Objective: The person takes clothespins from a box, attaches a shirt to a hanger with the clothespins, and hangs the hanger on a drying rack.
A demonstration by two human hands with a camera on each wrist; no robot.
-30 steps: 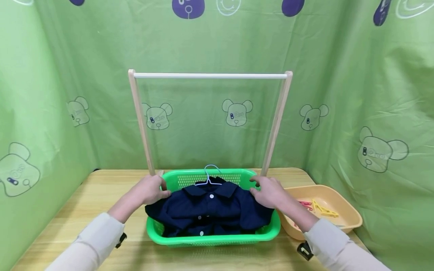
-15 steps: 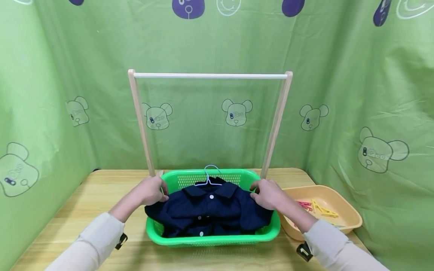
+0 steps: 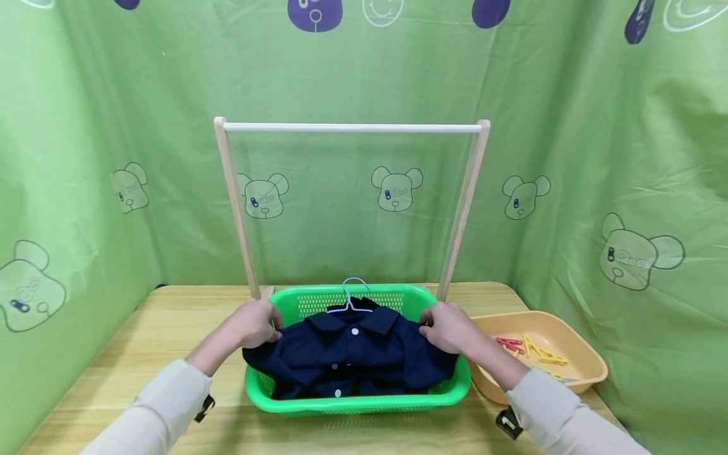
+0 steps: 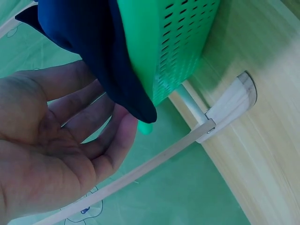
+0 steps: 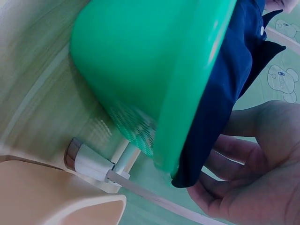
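A navy button-up shirt (image 3: 364, 351) with a collar and white buttons lies in the green plastic basket (image 3: 364, 402), its sides spread over the rim. The hook of a pale blue hanger (image 3: 349, 304) sticks up out of the collar. At the shirt's left shoulder area, my left hand (image 3: 254, 322) pinches the cloth between thumb and fingers. My right hand (image 3: 450, 325) grips the cloth at the opposite shoulder. In the left wrist view the left fingers (image 4: 115, 143) curl behind the shirt, and their tips are partly hidden. The right fingers (image 5: 218, 180) likewise reach behind the fabric.
Behind the basket stands a wooden rack with a white crossbar (image 3: 352, 127). To the right, partly under my right forearm, sits an orange tray (image 3: 580, 341) holding red clothespins (image 3: 512, 344) and yellow clothespins (image 3: 543, 352). Green curtain surrounds the wooden table (image 3: 142, 354).
Both hands have closed a little more on the shirt's shoulders, the left thumb moving slightly down. Shirt, hanger and basket stay almost where they were.
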